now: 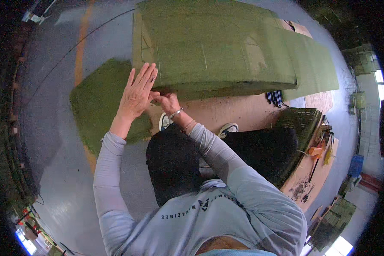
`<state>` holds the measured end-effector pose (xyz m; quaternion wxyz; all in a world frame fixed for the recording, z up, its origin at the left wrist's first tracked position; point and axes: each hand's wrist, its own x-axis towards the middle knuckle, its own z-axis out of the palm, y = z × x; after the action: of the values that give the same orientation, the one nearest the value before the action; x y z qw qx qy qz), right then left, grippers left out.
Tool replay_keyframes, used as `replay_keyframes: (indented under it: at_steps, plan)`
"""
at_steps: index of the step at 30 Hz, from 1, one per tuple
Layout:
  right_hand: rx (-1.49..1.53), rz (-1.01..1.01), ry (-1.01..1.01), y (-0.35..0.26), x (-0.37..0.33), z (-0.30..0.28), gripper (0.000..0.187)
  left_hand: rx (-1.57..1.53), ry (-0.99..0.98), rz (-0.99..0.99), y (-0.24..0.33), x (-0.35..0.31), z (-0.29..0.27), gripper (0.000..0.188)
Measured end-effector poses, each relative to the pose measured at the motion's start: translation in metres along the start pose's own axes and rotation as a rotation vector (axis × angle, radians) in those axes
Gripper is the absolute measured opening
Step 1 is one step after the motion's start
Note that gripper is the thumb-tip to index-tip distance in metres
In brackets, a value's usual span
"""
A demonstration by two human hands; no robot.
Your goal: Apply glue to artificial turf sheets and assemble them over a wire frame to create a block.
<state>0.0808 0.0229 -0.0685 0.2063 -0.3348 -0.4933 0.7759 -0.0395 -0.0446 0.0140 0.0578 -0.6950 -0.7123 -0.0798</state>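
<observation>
A large sheet of green mesh (226, 51) lies stretched over a box-like shape in front of me, its near edge dark and folded. My left hand (134, 96) rests at the near left corner, fingers stretched out and lying flat along the mesh's side edge. Just right of it, my right hand (170, 103) is closed below that corner, with its fingertips close to the left hand's thumb side. What the right fingers pinch, if anything, is hidden. A silver bracelet (175, 113) circles the right wrist.
Another piece of green mesh (100, 102) spreads over the grey floor at the left. Brown board (234, 106) lies under my feet. Several black rods (274, 98) sit by the mesh's near right edge. A board (315, 170) at the right carries an orange-handled tool (315, 152).
</observation>
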Motion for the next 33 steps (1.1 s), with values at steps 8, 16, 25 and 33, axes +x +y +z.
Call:
replay_keyframes:
  at_steps: [8, 16, 25, 33]
  plan:
    - [0.097, -0.120, -0.106, 0.034, 0.016, -0.001, 0.020, -0.137, 0.067, 0.006, 0.004, 0.003, -0.002, 0.076]
    - [0.077, -0.142, -0.078, 0.009, -0.009, -0.007, 0.015, 0.106, -0.053, 0.059, 0.000, -0.004, -0.002, 0.076]
    - [0.023, -0.095, 0.010, -0.004, -0.015, -0.026, 0.014, 0.087, -0.033, 0.072, 0.005, 0.004, -0.008, 0.084]
    - [0.158, -0.198, 0.063, 0.013, -0.003, -0.023, 0.013, 0.032, 0.009, 0.029, 0.004, 0.001, 0.003, 0.075]
